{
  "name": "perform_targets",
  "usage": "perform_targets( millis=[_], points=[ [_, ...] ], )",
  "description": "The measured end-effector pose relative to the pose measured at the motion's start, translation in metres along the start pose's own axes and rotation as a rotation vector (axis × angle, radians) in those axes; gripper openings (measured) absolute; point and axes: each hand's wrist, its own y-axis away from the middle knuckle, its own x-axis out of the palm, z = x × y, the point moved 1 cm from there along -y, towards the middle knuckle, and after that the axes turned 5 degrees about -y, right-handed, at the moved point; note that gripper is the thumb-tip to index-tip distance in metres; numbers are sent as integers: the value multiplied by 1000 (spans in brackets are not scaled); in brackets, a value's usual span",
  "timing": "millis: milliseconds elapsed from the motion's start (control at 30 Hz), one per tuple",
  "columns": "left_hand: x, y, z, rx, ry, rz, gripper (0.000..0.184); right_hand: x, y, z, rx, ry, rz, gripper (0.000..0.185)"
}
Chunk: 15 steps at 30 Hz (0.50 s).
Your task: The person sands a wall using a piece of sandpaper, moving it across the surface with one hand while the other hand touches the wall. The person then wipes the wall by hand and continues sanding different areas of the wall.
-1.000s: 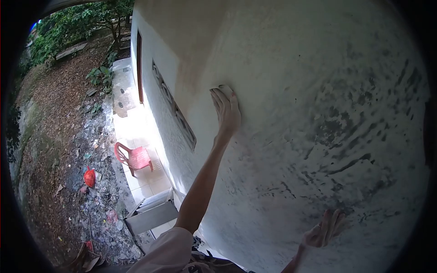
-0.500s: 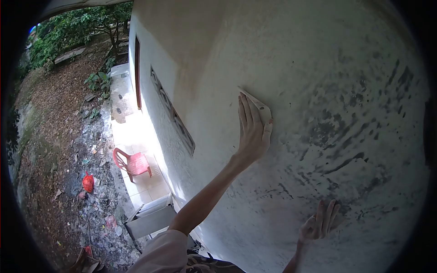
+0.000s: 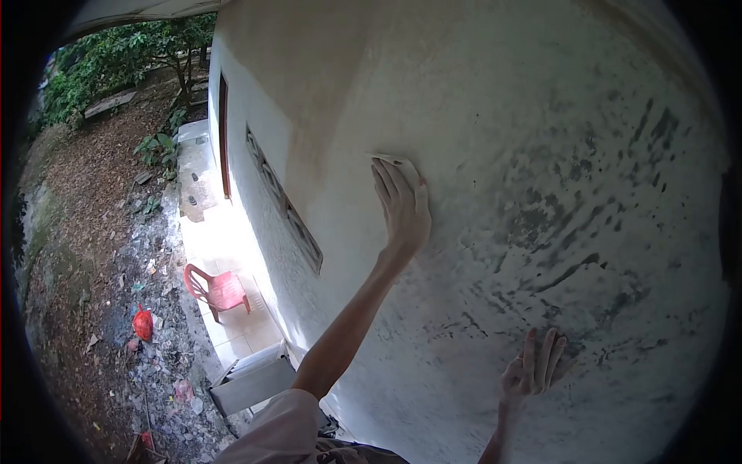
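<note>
My left hand (image 3: 405,210) is raised against the pale wall (image 3: 433,325). Its fingers lie over a thin, flat, pale sheet (image 3: 403,163) with a small dark hole, and the thumb presses along the right edge. Whether the sheet is a scraper or sandpaper I cannot tell, since the fingers cover most of it. Lower and to the right, my right hand (image 3: 533,371) is dusted white and empty, fingers extended upward by the wall. Dark grey patches and streaks (image 3: 564,224) spread over the wall above that hand.
A red plastic chair (image 3: 224,291) stands on the tiled walkway (image 3: 247,336) below left. Nearer me is a grey metal step (image 3: 255,384). A latticed vent (image 3: 282,199) and a door frame (image 3: 224,135) are set in the wall. Beyond lies littered ground with a red bag (image 3: 142,323).
My left hand has slid a little left along the wall with the sheet, which now lies more level. The right hand stays near the same place. The whole view has shifted slightly.
</note>
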Motion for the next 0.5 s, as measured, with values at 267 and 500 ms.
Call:
perform_targets(
  millis=[267, 500],
  points=[
    [-12, -43, 53, 60, -15, 4, 73, -2, -3, 2, -15, -1, 3, 41],
    [-12, -96, 110, -237, 148, -87, 72, 0, -1, 0, -18, -6, -20, 39]
  ],
)
